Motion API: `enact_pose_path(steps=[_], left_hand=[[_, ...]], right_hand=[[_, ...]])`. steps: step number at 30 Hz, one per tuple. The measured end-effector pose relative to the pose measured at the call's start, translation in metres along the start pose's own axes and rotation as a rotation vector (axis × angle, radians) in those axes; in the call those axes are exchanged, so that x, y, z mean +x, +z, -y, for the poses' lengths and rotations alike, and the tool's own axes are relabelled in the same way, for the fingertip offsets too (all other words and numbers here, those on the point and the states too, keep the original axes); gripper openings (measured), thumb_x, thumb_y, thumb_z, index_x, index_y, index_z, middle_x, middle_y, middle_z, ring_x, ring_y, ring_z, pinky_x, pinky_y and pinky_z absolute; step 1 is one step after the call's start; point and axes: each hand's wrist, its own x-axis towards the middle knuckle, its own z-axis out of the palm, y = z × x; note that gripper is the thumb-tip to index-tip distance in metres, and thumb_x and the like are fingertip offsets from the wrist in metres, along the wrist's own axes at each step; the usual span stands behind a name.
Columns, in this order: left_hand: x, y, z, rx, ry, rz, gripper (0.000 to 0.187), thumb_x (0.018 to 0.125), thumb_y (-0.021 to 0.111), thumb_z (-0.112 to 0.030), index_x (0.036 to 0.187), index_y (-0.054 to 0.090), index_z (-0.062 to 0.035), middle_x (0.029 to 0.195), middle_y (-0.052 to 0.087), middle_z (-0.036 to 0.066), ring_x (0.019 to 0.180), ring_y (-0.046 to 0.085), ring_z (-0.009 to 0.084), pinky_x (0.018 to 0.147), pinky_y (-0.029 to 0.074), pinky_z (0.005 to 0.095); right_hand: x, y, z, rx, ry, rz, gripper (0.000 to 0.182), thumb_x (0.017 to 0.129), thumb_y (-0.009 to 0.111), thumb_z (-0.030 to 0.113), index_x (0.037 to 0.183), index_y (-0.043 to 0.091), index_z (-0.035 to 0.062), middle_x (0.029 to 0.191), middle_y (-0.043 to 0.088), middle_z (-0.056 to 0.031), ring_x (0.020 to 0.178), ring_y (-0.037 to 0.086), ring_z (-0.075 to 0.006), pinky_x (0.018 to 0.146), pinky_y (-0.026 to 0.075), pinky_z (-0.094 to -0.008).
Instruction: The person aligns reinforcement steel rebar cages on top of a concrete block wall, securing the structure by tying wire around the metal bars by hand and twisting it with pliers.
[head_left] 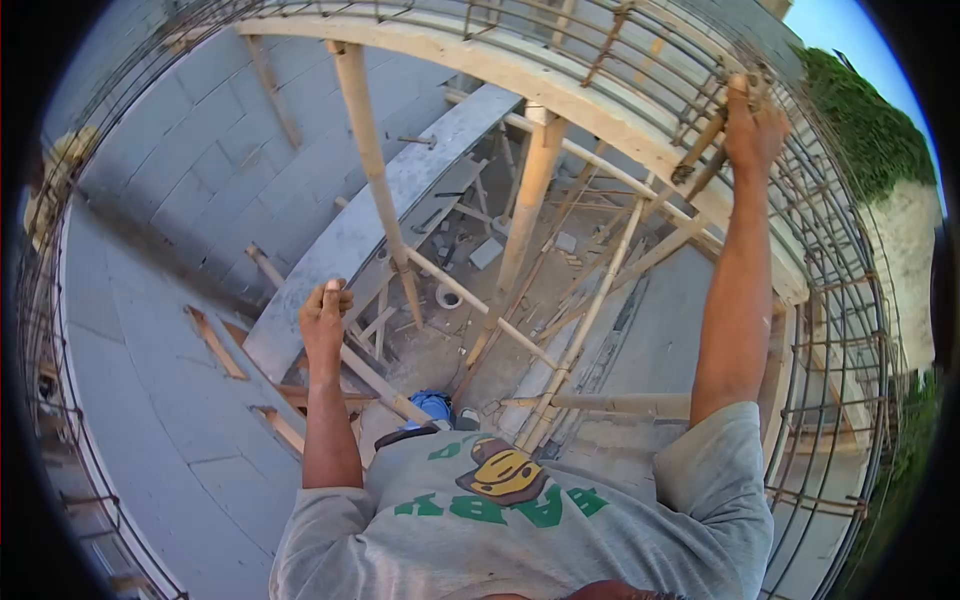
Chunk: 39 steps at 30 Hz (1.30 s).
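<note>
Right hand (755, 135) is at the rebar cage (606, 48), which lies along the formwork board (600, 105); fingers are bent (grip unclear). Left hand (322, 325) is apart, fingers curled narrow, contents indeterminable.

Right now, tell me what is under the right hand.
Steel bars of a long cage run under the right hand, alongside a pale beam. Narrow pieces stick out from it. Whatever the palm and fingers cover cannot be seen.
</note>
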Motion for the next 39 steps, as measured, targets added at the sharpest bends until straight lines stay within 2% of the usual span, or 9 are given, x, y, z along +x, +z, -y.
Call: enact_pose_path(steps=[1,5,9,12,17,19,22,30,39], left_hand=[[-0.042,-0.029,-0.002,0.037,-0.048,-0.126,0.032,0.094,0.055,-0.031,0.100,0.071,-0.0041,0.076,0.070,0.009,0.070,0.063,0.0176,0.069,0.051,0.0321],[-0.073,0.027,0.040,0.104,-0.094,-0.261,0.033,0.093,0.059,-0.031,0.100,0.069,-0.0005,0.079,0.070,0.009,0.073,0.064,0.0140,0.069,0.049,0.0295],[-0.061,-0.053,-0.007,0.254,0.014,-0.596,0.033,0.092,0.059,-0.032,0.099,0.071,-0.0025,0.081,0.071,0.008,0.077,0.064,0.0148,0.072,0.049,0.0303],[-0.044,-0.113,-0.050,0.406,0.121,-0.838,0.031,0.092,0.059,-0.032,0.100,0.072,-0.0056,0.084,0.071,0.008,0.077,0.065,0.0170,0.073,0.050,0.0311],[-0.017,-0.193,-0.072,0.786,0.173,-1.086,0.028,0.091,0.059,-0.035,0.098,0.072,-0.0115,0.097,0.071,0.009,0.095,0.065,0.0269,0.087,0.048,0.0395],[-0.004,-0.220,-0.069,0.892,0.201,-1.160,0.026,0.090,0.059,-0.033,0.097,0.072,-0.0123,0.103,0.068,0.010,0.105,0.059,0.0286,0.095,0.043,0.0408],[0.017,-0.254,-0.059,0.954,0.232,-1.232,0.024,0.089,0.062,-0.030,0.100,0.071,-0.0099,0.112,0.064,0.013,0.114,0.053,0.0313,0.100,0.039,0.0417],[0.107,-0.337,-0.025,0.686,0.278,-1.476,0.068,0.088,0.062,-0.020,0.136,0.027,0.0140,0.139,0.031,0.032,0.136,0.026,0.0421,0.112,0.026,0.0470],[0.190,-0.458,-0.001,0.466,0.163,-1.563,0.061,0.087,0.061,-0.028,0.127,0.043,0.0145,0.126,0.051,0.030,0.124,0.046,0.0407,0.105,0.036,0.0430]], right_hand=[[0.025,-0.026,-0.014,0.062,0.099,0.267,0.050,0.093,0.052,0.052,0.099,0.073,0.0066,0.089,0.070,-0.0145,0.089,0.063,-0.0300,0.085,0.044,-0.0419],[0.114,0.014,-0.051,-0.257,-0.133,0.159,0.049,0.091,0.051,0.053,0.105,0.074,0.0113,0.094,0.072,-0.0148,0.090,0.068,-0.0306,0.084,0.049,-0.0400],[0.123,0.023,-0.069,0.026,-0.353,0.079,0.053,0.095,0.053,0.048,0.125,0.062,0.0062,0.114,0.067,-0.0140,0.108,0.061,-0.0223,0.094,0.044,-0.0356],[0.089,-0.029,0.008,0.000,-0.017,0.263,0.082,0.093,0.031,0.067,0.138,0.046,-0.0007,0.142,0.043,-0.0245,0.131,0.038,-0.0410,0.108,0.031,-0.0532],[0.104,-0.015,-0.028,-0.235,-0.135,0.248,0.077,0.097,0.034,0.060,0.137,0.045,-0.0038,0.143,0.040,-0.0261,0.132,0.037,-0.0419,0.105,0.035,-0.0560],[0.078,-0.038,0.032,-0.077,0.205,0.235,0.074,0.097,0.035,0.059,0.137,0.045,-0.0025,0.143,0.040,-0.0253,0.131,0.037,-0.0414,0.107,0.032,-0.0555],[0.109,0.011,-0.068,-0.320,-0.018,0.074,0.069,0.097,0.043,0.055,0.136,0.046,-0.0011,0.138,0.044,-0.0249,0.124,0.044,-0.0396,0.103,0.037,-0.0547],[0.049,0.003,0.070,-0.071,-0.008,-0.062,0.061,0.097,0.046,0.051,0.126,0.053,-0.0019,0.120,0.052,-0.0213,0.106,0.050,-0.0341,0.092,0.043,-0.0485],[0.018,0.013,0.292,0.422,-0.006,-0.209,0.053,0.098,0.049,0.046,0.115,0.059,-0.0028,0.099,0.061,-0.0171,0.085,0.057,-0.0280,0.079,0.050,-0.0416]])
